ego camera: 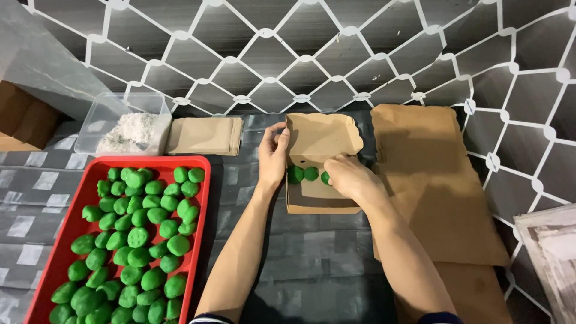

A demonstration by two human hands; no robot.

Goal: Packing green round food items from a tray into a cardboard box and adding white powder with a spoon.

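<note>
Right hand [347,175] over green balls [303,174], apparently touching

Open brown cardboard box [318,174] centre; flat brown bags [205,135] (stacked) behind the tray.

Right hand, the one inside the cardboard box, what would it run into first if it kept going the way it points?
Probably the green balls in the box: the right hand points left, already touching one.
</note>
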